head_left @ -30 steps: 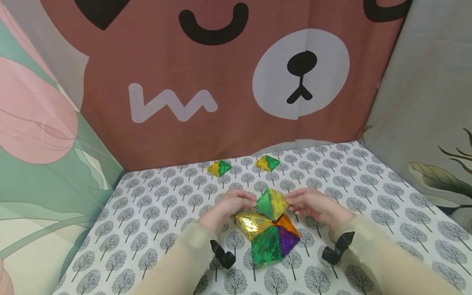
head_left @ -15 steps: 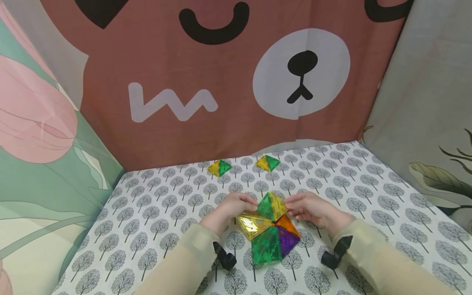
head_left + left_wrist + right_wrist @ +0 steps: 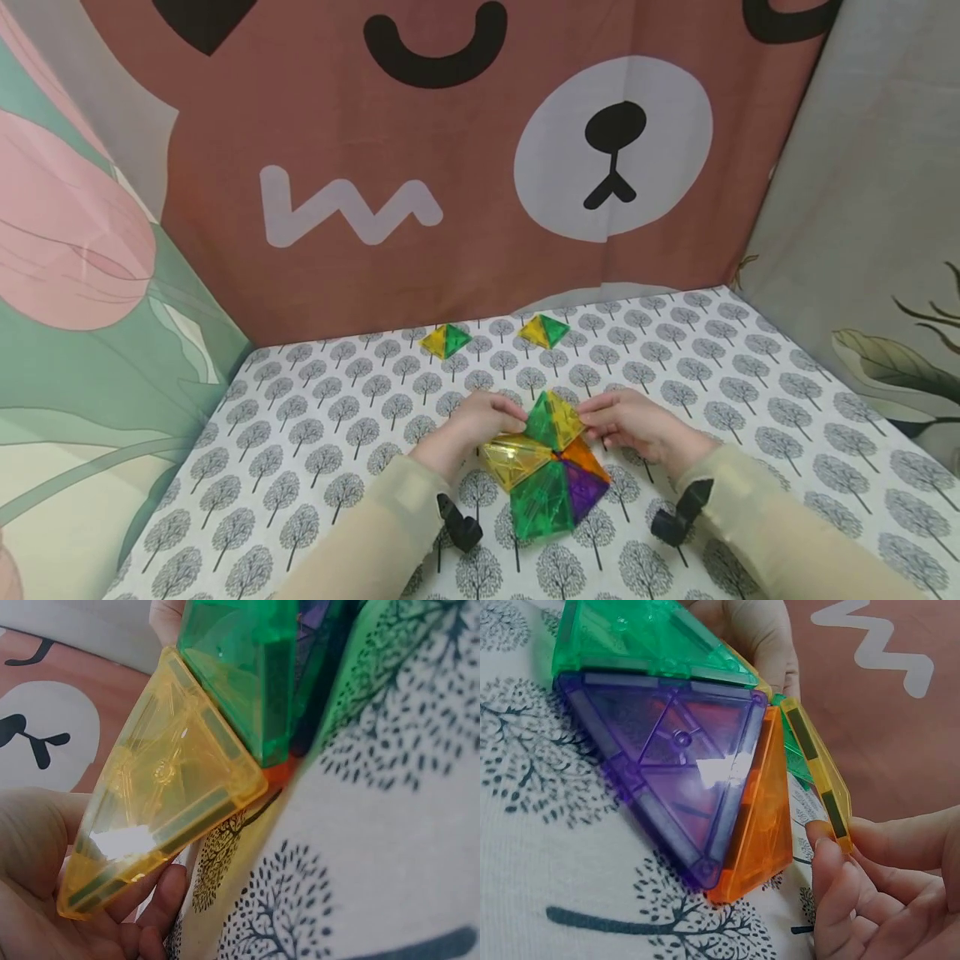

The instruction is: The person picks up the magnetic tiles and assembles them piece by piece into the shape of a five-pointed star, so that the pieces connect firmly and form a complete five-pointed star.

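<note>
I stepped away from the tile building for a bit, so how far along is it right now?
Done: four triangle tiles, yellow, green, purple and orange, lie joined flat on the tablecloth. In hand: the left hand and right hand pinch a raised green-and-yellow pair at the far edge. Left: two small pyramids sit untouched farther back.

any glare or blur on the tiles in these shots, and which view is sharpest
Head view: even, soft light, sharp throughout, no strong shadows. Left wrist view: a white glare patch on the yellow tile by the left hand, and the cloth up close looks soft. Right wrist view: glare on the purple tile; the right hand is slightly blurred.
</note>
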Tool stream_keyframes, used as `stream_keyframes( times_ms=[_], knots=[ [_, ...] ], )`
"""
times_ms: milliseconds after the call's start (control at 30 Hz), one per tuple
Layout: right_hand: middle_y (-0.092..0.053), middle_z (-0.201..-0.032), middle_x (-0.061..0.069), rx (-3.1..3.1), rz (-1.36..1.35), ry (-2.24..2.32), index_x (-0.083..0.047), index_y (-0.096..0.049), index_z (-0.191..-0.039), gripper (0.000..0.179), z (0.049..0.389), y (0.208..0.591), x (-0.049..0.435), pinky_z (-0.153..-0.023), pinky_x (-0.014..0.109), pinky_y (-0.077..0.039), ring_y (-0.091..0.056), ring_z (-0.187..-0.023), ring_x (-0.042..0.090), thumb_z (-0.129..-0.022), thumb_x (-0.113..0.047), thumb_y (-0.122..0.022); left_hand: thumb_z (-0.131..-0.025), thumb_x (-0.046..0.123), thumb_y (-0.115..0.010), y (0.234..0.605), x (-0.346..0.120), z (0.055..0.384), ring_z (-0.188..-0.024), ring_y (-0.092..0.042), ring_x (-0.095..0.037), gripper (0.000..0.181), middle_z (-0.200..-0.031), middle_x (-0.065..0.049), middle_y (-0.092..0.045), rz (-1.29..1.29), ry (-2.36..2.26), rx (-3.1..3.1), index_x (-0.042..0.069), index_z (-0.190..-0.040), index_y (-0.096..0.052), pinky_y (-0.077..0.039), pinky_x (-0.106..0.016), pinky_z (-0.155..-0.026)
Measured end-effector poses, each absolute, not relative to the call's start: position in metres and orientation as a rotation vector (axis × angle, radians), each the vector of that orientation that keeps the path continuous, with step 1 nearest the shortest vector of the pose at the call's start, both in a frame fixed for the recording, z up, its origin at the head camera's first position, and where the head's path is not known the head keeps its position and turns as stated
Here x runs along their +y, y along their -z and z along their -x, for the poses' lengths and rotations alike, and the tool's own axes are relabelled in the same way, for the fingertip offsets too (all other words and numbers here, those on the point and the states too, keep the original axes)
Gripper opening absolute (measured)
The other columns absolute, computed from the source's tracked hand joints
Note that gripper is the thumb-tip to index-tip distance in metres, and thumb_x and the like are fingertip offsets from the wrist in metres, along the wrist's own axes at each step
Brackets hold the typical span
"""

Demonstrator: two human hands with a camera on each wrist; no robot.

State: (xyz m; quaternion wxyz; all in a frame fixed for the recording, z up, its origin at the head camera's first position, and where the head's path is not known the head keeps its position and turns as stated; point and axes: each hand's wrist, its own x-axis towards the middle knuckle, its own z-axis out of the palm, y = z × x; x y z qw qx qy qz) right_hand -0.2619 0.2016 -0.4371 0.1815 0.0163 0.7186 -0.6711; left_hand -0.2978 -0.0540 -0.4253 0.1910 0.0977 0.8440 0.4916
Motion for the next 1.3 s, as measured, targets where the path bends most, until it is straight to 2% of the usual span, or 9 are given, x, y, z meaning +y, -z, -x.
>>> stream_keyframes(
  times_ms=[100,367,600,700,833,900,967,1133,1300],
  knots=[
    [-0.070,-0.085,0.008,2.051,-0.033,1.871,0.007,-0.064,-0.118,0.027,0.262,0.438,0.201,-0.058,0.021,-0.050,-0.064,-0.072,0.016,-0.093,-0.004,-0.063,-0.085,0.011,-0.076,0.425,-0.054,0.298,-0.099,-0.057,-0.023,0.007,-0.110,-0.002,-0.063,-0.258,-1.396,2.349,0.012,-0.091,-0.077,-0.053,-0.038,-0.084],
    [-0.068,-0.086,0.009,2.115,-0.060,1.826,0.006,-0.064,-0.119,0.028,0.261,0.435,0.196,-0.056,0.022,-0.049,-0.063,-0.071,0.017,-0.093,-0.006,-0.065,-0.086,0.013,-0.076,0.426,-0.056,0.300,-0.101,-0.057,-0.022,0.007,-0.110,-0.001,-0.064,-0.287,-1.358,2.357,0.014,-0.093,-0.078,-0.050,-0.040,-0.088],
    [-0.064,-0.104,0.008,2.281,-0.031,1.702,0.000,-0.068,-0.121,0.030,0.258,0.433,0.194,-0.059,0.027,-0.049,-0.059,-0.075,0.019,-0.094,-0.012,-0.066,-0.087,0.015,-0.075,0.424,-0.057,0.299,-0.105,-0.056,-0.024,0.009,-0.113,-0.002,-0.064,-0.324,-1.341,2.390,0.014,-0.096,-0.078,-0.047,-0.045,-0.095],
    [-0.066,-0.100,0.010,2.324,-0.042,1.654,0.005,-0.064,-0.123,0.033,0.251,0.431,0.198,-0.060,0.029,-0.052,-0.061,-0.074,0.020,-0.096,-0.013,-0.063,-0.087,0.014,-0.075,0.423,-0.058,0.298,-0.110,-0.055,-0.027,0.011,-0.120,-0.005,-0.063,-0.331,-1.333,2.403,0.013,-0.097,-0.078,-0.046,-0.046,-0.096],
    [-0.067,-0.081,0.014,2.374,-0.006,1.535,0.011,-0.052,-0.128,0.039,0.228,0.422,0.206,-0.054,0.036,-0.056,-0.063,-0.063,0.024,-0.100,-0.016,-0.057,-0.086,0.014,-0.076,0.422,-0.059,0.296,-0.118,-0.052,-0.031,0.011,-0.132,-0.011,-0.058,-0.331,-1.328,2.415,0.012,-0.097,-0.078,-0.046,-0.044,-0.097],
    [-0.067,-0.075,0.016,2.360,0.034,1.501,0.012,-0.045,-0.134,0.047,0.213,0.418,0.209,-0.053,0.040,-0.057,-0.064,-0.060,0.028,-0.101,-0.020,-0.055,-0.086,0.014,-0.076,0.422,-0.059,0.295,-0.117,-0.052,-0.031,0.011,-0.132,-0.011,-0.058,-0.328,-1.330,2.414,0.011,-0.096,-0.078,-0.047,-0.043,-0.095],
    [-0.067,-0.076,0.018,2.288,0.068,1.534,0.013,-0.034,-0.141,0.057,0.197,0.417,0.212,-0.052,0.044,-0.058,-0.066,-0.061,0.031,-0.101,-0.023,-0.054,-0.086,0.014,-0.076,0.421,-0.060,0.295,-0.113,-0.054,-0.028,0.011,-0.126,-0.009,-0.061,-0.322,-1.325,2.416,0.011,-0.096,-0.078,-0.049,-0.041,-0.092],
    [-0.067,-0.101,0.022,1.950,0.029,1.794,0.013,-0.007,-0.149,0.077,0.166,0.420,0.213,-0.062,0.048,-0.059,-0.068,-0.082,0.035,-0.102,-0.027,-0.052,-0.085,0.013,-0.076,0.421,-0.062,0.294,-0.098,-0.057,-0.022,0.012,-0.110,-0.005,-0.064,-0.291,-1.347,2.413,0.009,-0.096,-0.077,-0.052,-0.036,-0.081],
    [-0.059,-0.126,0.028,1.661,0.029,1.980,0.014,0.008,-0.148,0.078,0.152,0.422,0.215,-0.075,0.050,-0.058,-0.063,-0.108,0.037,-0.106,-0.027,-0.043,-0.084,0.012,-0.075,0.421,-0.063,0.292,-0.094,-0.057,-0.021,0.009,-0.100,-0.003,-0.065,-0.270,-1.360,2.433,0.008,-0.092,-0.077,-0.052,-0.036,-0.082]
  ],
)
